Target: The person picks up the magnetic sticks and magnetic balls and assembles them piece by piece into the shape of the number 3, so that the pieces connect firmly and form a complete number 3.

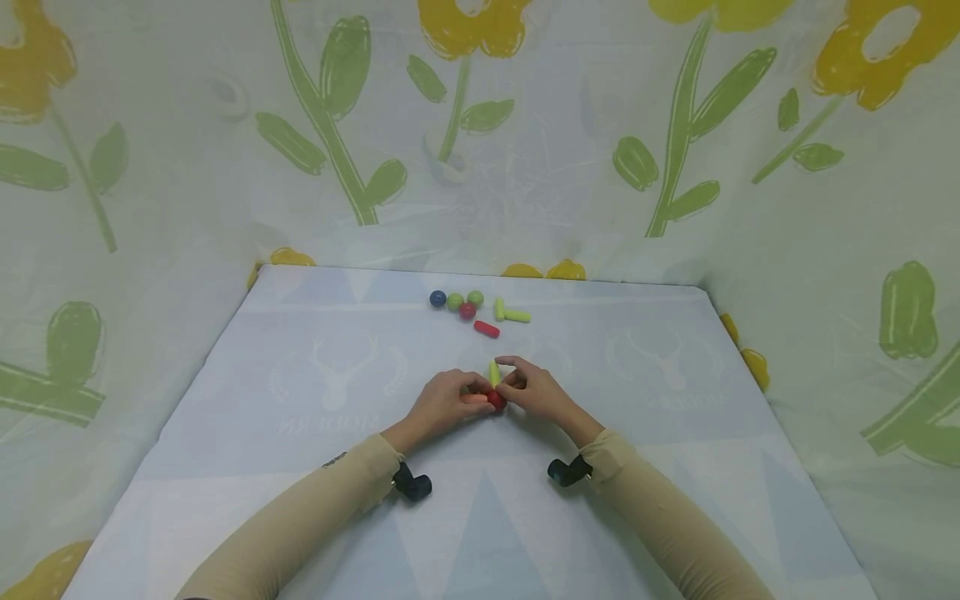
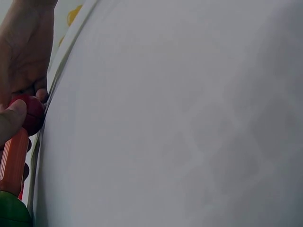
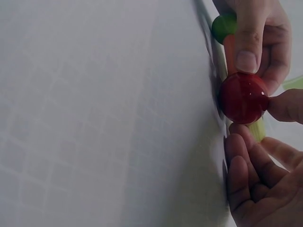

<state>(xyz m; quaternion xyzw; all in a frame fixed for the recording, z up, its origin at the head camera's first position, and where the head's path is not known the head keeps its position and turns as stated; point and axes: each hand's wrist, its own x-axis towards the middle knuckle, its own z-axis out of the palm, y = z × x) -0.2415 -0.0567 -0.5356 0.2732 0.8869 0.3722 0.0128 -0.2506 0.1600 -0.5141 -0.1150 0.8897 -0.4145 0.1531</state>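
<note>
My left hand [image 1: 452,397] grips an orange rod [image 2: 15,158] close to where it meets a red ball [image 3: 241,98], its thumb at the joint. At the rod's other end sits a green ball [image 3: 223,28]. A yellow-green rod [image 1: 494,372] points away from me at the red ball's far side; whether it is seated there is hidden. My right hand [image 1: 536,392] holds the ball and this rod, with the thumb on the ball, the index finger at the rod's far tip and other fingers curled beneath. All this is just over the table, near its middle.
Farther back on the table [image 1: 637,350] lie a blue ball [image 1: 438,298], two light green balls [image 1: 455,302], another red ball [image 1: 467,311], two yellow-green rods [image 1: 517,316] and a red rod [image 1: 487,329]. Flower-printed cloth [image 1: 555,167] hangs behind the table.
</note>
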